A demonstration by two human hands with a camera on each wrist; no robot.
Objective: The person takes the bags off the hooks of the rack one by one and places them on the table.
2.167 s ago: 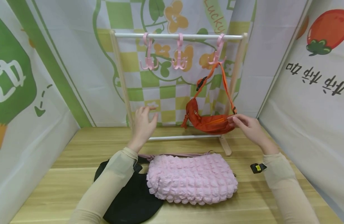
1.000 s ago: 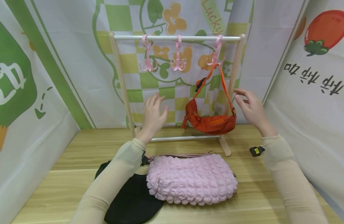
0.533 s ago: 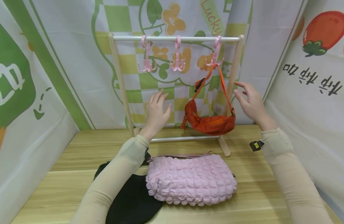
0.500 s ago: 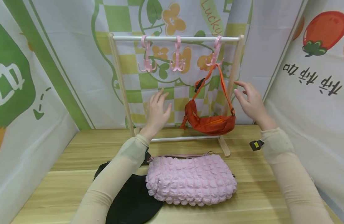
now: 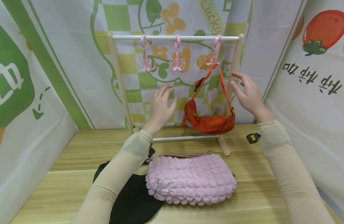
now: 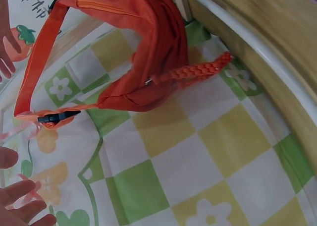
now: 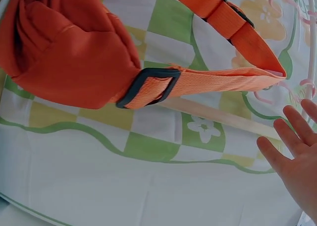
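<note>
An orange-red sling bag (image 5: 209, 123) hangs by its strap from the right-hand pink hook (image 5: 215, 51) on the rack. To the left of the bag my left hand (image 5: 162, 107) is raised, its fingers loosely extended and holding nothing. My right hand (image 5: 250, 93) is up on the bag's other side, beside the rack's right post, fingers relaxed and apart from the strap. The left wrist view shows the bag's braided pull (image 6: 198, 72) and black buckle (image 6: 58, 118). In the right wrist view, a black strap slider (image 7: 148, 87) joins the strap to the bag, with my fingers off to the right.
Two more pink hooks, a left one (image 5: 146, 57) and a middle one (image 5: 177, 57), hang on the rack's metal bar (image 5: 127, 37). On the wooden table (image 5: 65, 174) lie a pink bubble-textured bag (image 5: 191, 180) and, partly under my left sleeve, a black bag (image 5: 135, 199).
My right hand has let go of the bag's right end and risen along the strap's side. The left hand has moved up and to the right. The bag hangs nearly as before.
</note>
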